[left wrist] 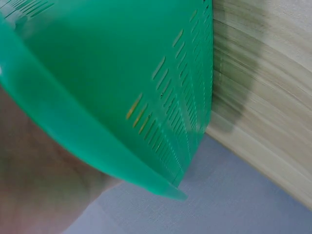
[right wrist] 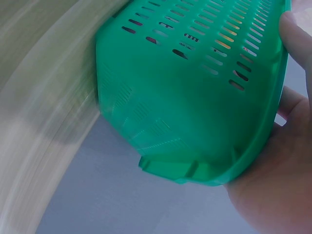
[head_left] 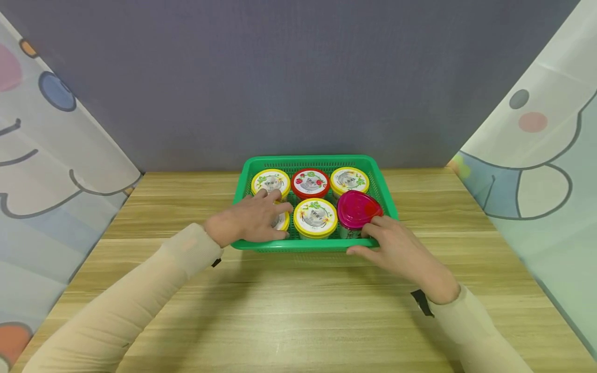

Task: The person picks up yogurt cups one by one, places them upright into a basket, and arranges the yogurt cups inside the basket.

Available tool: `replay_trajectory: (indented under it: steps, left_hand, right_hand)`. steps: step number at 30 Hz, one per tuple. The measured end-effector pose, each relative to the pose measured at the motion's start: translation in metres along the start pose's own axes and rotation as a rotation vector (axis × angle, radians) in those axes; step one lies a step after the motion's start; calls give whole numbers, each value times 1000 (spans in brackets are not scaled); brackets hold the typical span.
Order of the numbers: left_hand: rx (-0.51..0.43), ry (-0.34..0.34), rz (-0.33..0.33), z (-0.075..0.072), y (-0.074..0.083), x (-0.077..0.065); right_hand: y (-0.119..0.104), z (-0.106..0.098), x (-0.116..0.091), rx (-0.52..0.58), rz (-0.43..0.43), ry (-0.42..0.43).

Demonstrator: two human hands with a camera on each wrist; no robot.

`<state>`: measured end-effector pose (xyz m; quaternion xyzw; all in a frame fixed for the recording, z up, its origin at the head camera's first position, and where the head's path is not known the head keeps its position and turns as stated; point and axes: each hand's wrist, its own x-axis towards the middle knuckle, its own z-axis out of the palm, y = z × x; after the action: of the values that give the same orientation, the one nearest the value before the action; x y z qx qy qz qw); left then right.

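Observation:
A green plastic basket (head_left: 322, 243) holds several lidded cups. My left hand (head_left: 254, 216) reaches over its left rim and grips the front-left yellow-lidded cup (head_left: 282, 221), fingers over the far side of the lid and thumb at the near side. My right hand (head_left: 401, 247) comes over the front-right corner, fingertips touching the jar with the pink lid (head_left: 355, 208). Its thumb is spread apart, by the front rim. In the left wrist view the basket's wall (left wrist: 97, 73) hides the fingers. The right wrist view shows the right hand (right wrist: 273, 180) along the basket's rim.
Also in the basket are a front-middle yellow-lidded cup (head_left: 315, 217), a red-lidded cup (head_left: 310, 182) and two yellow-lidded cups at the back. The basket stands on a wood-grain table (head_left: 298, 311) near a grey back wall (head_left: 298, 77). Cartoon-printed sheets hang on both sides.

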<state>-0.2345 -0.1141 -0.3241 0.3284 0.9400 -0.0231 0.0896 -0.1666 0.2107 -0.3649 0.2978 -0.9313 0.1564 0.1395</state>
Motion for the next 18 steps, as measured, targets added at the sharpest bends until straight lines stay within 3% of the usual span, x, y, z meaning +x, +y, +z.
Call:
replay_trajectory:
  steps: [18]
  left_hand:
    - [-23,-52,-37,1,4,7]
  right_hand:
    - [0,0,-1,-6,0,-1]
